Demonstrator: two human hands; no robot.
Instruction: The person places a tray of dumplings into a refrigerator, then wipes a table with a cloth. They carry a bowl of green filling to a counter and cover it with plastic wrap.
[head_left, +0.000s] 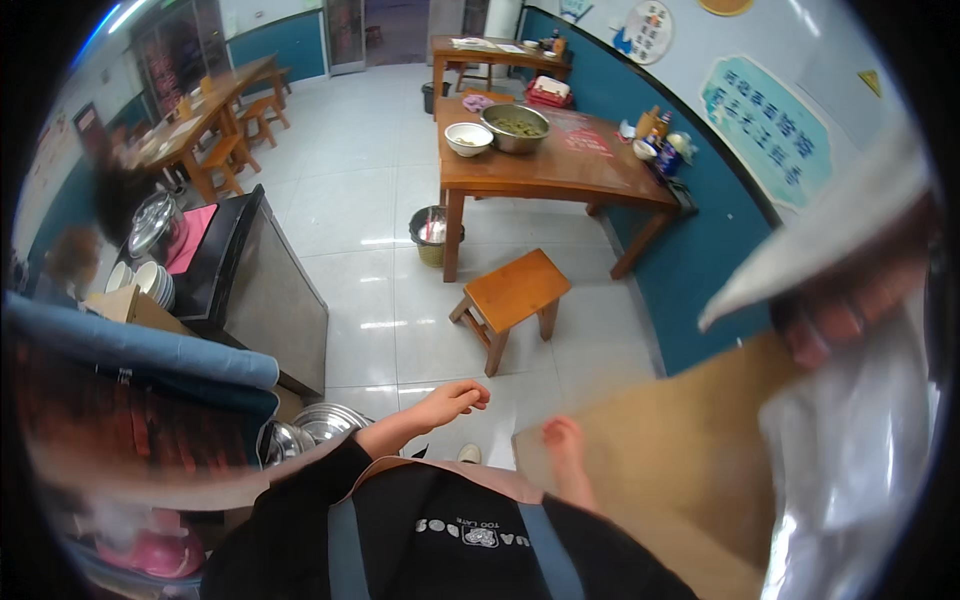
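My left hand (454, 401) is held out in front of the apron (442, 517), its fingers loosely bent and nothing in it. Below it a shoe shows on the tiled floor. Motion blurs my right hand (562, 439); its fingers look curled, and I see no object in it. That hand is beside the edge of a blurred light wooden panel (667, 450); whether they touch I cannot tell. Beyond both hands a wooden stool (519, 289) stands on the tiles. Shiny metal lids or basins (326, 424) lie to the left of my left forearm.
A wooden table (555, 176) bears a steel basin of green food (515, 127) and a white bowl (469, 140). A waste basket (431, 236) stands by its leg. At left is a dark counter (225, 262) with stacked bowls (154, 283). Blurred cloth (825, 232) hangs at right.
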